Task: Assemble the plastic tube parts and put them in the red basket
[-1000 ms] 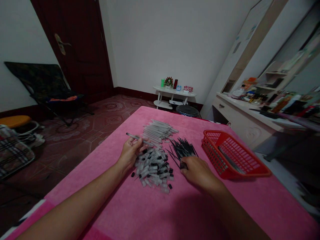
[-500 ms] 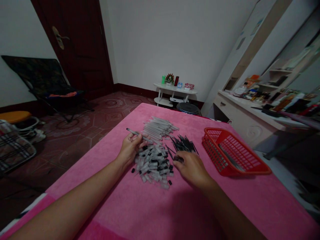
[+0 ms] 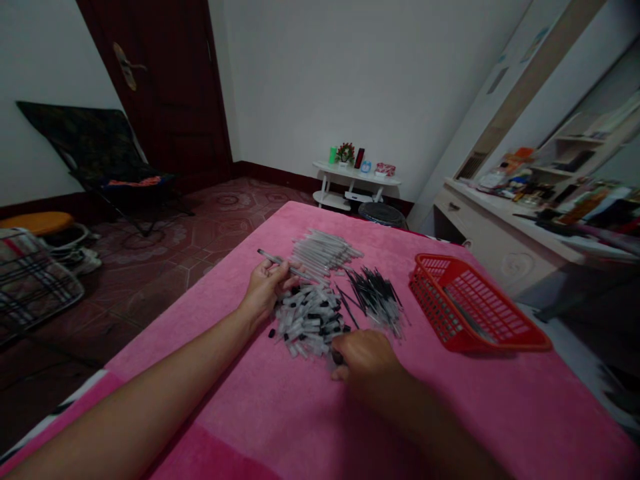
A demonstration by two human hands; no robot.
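A slim clear pen (image 3: 270, 257) with a black end lies slantwise in my left hand (image 3: 267, 283), whose fingers are closed around it. My right hand (image 3: 367, 357) is curled at the near right edge of a heap of pen caps (image 3: 310, 320), clear ones with black parts. Something dark shows between its fingers, too blurred to name. Behind the caps lies a stack of clear pen barrels (image 3: 325, 253). To the right of the heap is a bunch of black ink refills (image 3: 377, 297), a few of them apart from the rest.
A red plastic basket (image 3: 460, 340) with long thin things inside stands at the right on the pink cloth (image 3: 240, 413). Beyond the table are a black round stool (image 3: 383, 213) and a low white stand (image 3: 325, 200). A cluttered dresser (image 3: 493, 230) is on the right.
My right hand has moved from the refills toward me, to the near edge of the cap heap. My left hand keeps holding the pen. The view has shifted slightly.
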